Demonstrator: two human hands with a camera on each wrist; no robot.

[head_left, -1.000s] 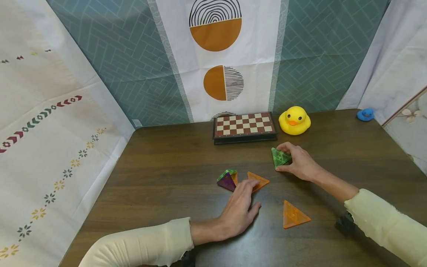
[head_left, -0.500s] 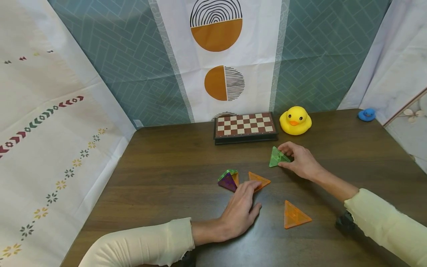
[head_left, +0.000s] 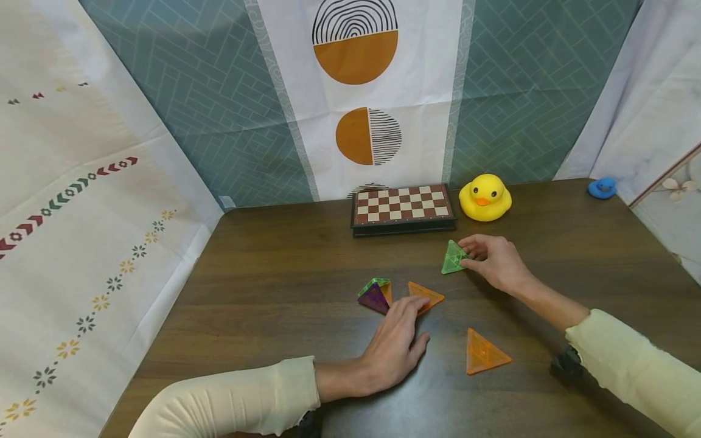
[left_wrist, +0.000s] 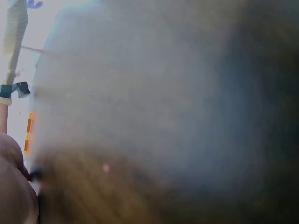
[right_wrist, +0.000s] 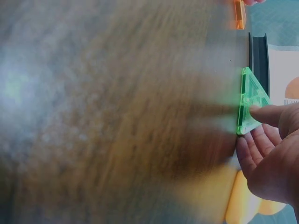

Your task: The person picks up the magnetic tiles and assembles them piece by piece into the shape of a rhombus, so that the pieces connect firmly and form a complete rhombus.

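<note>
My right hand (head_left: 495, 261) pinches a green translucent triangular magnetic tile (head_left: 452, 258) at its right corner, thumb in front. In the right wrist view the green tile (right_wrist: 250, 100) stands on edge, the thumb (right_wrist: 266, 115) against its face. My left hand (head_left: 390, 347) lies low over the table, fingers stretched forward, fingertips overlapping an orange triangular tile (head_left: 434, 298). Just left of those fingertips, purple (head_left: 372, 298), green (head_left: 376, 282) and orange tiles lean together in a small cluster, partly hidden by the hand. The left wrist view is mostly blurred tabletop.
Another orange triangular tile (head_left: 485, 354) lies flat between the forearms. At the back stand a checkered board box (head_left: 402, 210) and a yellow rubber duck (head_left: 484, 201). A small blue duck (head_left: 602, 188) sits at the far right. Hung fabrics surround the wooden table (head_left: 263, 261).
The green tile has turned and shifted slightly left, its face now toward the front. My right hand has slid slightly right, to the tile's edge. The left hand stays in place.
</note>
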